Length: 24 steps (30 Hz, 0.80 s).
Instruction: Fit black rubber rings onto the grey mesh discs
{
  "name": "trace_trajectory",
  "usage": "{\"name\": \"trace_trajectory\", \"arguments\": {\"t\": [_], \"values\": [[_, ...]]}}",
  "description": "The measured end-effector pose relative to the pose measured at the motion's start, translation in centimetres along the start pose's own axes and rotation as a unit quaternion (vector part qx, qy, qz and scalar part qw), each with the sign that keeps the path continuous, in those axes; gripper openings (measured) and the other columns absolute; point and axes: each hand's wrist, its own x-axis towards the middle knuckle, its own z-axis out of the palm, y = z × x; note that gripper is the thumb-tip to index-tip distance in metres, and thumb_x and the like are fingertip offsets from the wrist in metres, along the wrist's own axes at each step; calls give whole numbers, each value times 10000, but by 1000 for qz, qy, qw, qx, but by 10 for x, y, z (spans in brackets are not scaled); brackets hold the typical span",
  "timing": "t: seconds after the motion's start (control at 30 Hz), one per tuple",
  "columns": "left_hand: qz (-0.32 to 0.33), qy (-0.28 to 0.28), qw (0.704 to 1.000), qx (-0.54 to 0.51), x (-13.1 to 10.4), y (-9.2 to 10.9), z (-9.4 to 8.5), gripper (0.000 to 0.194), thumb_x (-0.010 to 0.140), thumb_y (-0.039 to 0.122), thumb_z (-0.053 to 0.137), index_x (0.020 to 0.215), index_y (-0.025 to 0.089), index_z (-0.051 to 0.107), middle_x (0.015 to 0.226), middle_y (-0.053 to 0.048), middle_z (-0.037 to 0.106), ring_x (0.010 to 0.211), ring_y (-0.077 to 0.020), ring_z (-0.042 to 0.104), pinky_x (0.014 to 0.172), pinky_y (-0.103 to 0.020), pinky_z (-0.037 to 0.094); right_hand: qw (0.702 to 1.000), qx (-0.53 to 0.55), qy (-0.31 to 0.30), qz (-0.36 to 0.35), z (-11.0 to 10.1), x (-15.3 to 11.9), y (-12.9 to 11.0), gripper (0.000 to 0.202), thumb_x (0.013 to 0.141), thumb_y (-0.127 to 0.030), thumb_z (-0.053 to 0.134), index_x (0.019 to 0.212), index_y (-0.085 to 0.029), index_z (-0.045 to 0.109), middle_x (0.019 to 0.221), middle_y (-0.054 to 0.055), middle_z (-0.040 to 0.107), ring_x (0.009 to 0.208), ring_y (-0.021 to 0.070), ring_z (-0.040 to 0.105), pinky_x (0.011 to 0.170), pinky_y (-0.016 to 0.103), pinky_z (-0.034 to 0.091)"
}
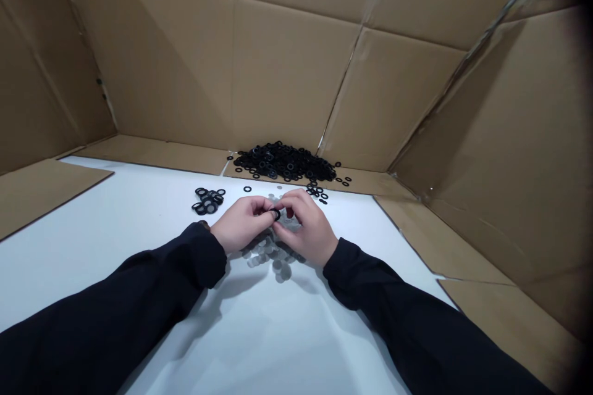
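Observation:
Between my two hands is a small black ring (pixel 276 215), held just above the white table. My left hand (pixel 244 222) pinches its left side between thumb and fingers. The fingertips of my right hand (pixel 306 225) are closed around its right side. Beneath both hands lie many small grey translucent discs (pixel 269 248), partly hidden by the fingers. A smaller group of black rings (pixel 208 200), some with a grey disc inside, lies to the left of my left hand.
A large heap of black rings (pixel 285 162) rests against the back cardboard wall (pixel 287 68). Several loose rings (pixel 317 190) lie in front of it, and a single ring (pixel 247 189) lies left of them. Cardboard walls also stand at both sides of the white table (pixel 278 345).

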Motion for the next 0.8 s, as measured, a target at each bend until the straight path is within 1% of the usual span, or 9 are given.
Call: {"name": "trace_trajectory", "arguments": {"t": [0.1,0.17,0.3,0.37,0.47,0.57,0.67,0.8], "values": [[-14,-1,1000,8,0,-1,0,151,779,291,578,737,149,547,608,44,477,543,-78,401,519,-211,317,1000,-6,-4,-11,0,-1,1,285,792,-152,620,1067,-216,579,1027,77,565,945,191,577,787,335,531],[-21,0,1000,7,0,-1,-1,165,782,310,579,746,151,551,597,47,474,526,-79,393,503,-212,305,1000,-13,-11,-17,-1,-2,1,322,802,-154,609,1116,-221,583,1033,77,561,960,194,581,814,344,534],[-11,-1,1000,-3,0,-1,-1,166,781,307,581,776,141,577,637,31,514,554,-84,428,534,-216,331,999,-14,-28,-29,-2,-2,1,389,818,-143,577,1196,-233,567,1047,78,551,971,193,579,829,349,536],[-12,-1,1000,-3,1,0,0,169,781,309,584,761,142,570,627,34,505,549,-82,419,533,-215,327,999,-13,-28,-23,-3,-2,0,384,816,-156,587,1191,-231,555,1062,80,553,962,193,579,813,348,538],[-9,0,1000,-3,0,2,0,174,778,308,591,725,148,548,617,38,489,554,-82,416,542,-214,333,1000,-18,-9,-1,-2,-1,-1,300,796,-198,640,1082,-227,554,1039,75,566,923,194,580,762,340,538],[-6,-7,1000,-1,0,4,0,164,774,293,592,716,149,542,618,41,480,563,-82,416,551,-213,334,1000,-21,2,-1,-1,0,0,231,798,-207,651,1008,-229,559,1020,72,561,929,196,579,765,340,536],[-13,-8,1000,-2,-1,4,0,164,780,297,588,722,149,546,608,46,474,548,-79,401,538,-213,322,1000,-9,-12,-10,-1,-1,1,273,809,-177,622,1070,-236,565,1037,76,543,954,201,576,807,359,537],[-9,-6,1000,-10,-1,1,-1,177,791,320,584,775,144,579,666,24,535,584,-92,449,568,-223,350,999,16,-32,-20,-3,-1,1,350,819,-133,575,1153,-233,553,1054,82,521,983,205,561,859,381,529]]}}
